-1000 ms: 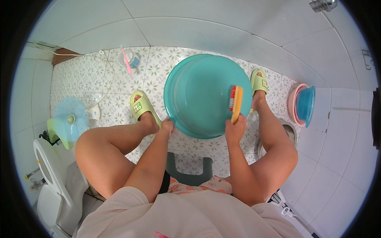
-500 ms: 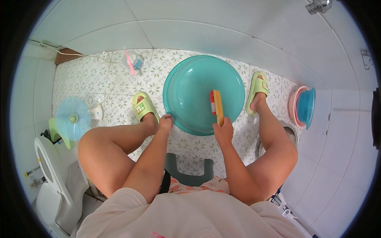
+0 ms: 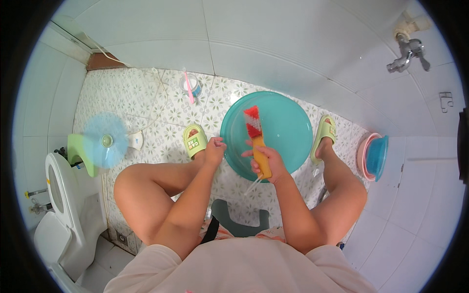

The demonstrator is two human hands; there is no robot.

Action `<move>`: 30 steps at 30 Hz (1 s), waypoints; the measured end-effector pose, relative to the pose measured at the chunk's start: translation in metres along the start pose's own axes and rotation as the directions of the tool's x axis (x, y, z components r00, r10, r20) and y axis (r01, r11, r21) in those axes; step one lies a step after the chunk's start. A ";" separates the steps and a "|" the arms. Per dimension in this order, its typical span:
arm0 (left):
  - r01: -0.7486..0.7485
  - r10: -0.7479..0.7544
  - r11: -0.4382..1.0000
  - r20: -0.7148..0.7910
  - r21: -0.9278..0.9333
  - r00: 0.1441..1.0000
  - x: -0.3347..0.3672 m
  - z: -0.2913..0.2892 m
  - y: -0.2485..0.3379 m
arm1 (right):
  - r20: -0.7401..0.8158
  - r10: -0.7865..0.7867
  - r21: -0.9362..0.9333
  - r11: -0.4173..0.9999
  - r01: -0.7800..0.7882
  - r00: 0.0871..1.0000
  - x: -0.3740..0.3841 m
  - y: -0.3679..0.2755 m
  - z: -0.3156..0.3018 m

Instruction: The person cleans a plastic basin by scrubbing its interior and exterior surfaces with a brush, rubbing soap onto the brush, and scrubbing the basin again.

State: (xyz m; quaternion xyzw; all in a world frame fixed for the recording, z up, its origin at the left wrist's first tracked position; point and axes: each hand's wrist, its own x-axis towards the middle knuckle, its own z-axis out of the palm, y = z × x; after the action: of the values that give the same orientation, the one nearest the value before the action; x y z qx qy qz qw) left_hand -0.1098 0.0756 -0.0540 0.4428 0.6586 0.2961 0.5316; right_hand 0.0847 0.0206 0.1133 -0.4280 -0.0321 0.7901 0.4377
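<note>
A scrub brush with a yellow handle (image 3: 263, 161) and red and white bristles (image 3: 252, 120) is in my right hand (image 3: 276, 165). Its bristles face up, above the large teal basin (image 3: 293, 146) on the floor between my feet. Below the handle's end trails a thin pale streak (image 3: 253, 186); whether it is water or a cord I cannot tell. My left hand (image 3: 215, 150) is closed at the basin's left rim, fingers curled against it.
A clear cup (image 3: 196, 80) with a pink toothbrush-like stick (image 3: 188, 89) stands beyond my left slipper (image 3: 195, 142). At the left are a blue fan (image 3: 100, 146), a green stool (image 3: 78, 151) and a toilet (image 3: 63, 195). Smaller basins (image 3: 376, 154) lean by the right wall, below a tap (image 3: 408, 53).
My right hand has turned the brush, so its bristles face up instead of left. The view has shifted, bringing the wall tap further in. My left hand stays at the basin's rim.
</note>
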 end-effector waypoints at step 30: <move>-0.904 0.872 0.426 -0.277 0.023 0.404 -0.167 0.025 0.540 | 0.274 -0.955 -0.947 -0.247 0.204 0.113 -0.290 -0.225 0.226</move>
State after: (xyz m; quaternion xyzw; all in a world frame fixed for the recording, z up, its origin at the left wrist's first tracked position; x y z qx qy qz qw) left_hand 0.0660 0.1578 0.4776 0.6485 0.3613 0.6279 0.2338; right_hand 0.1477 0.0237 0.5397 -0.7100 -0.5414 -0.0130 0.4501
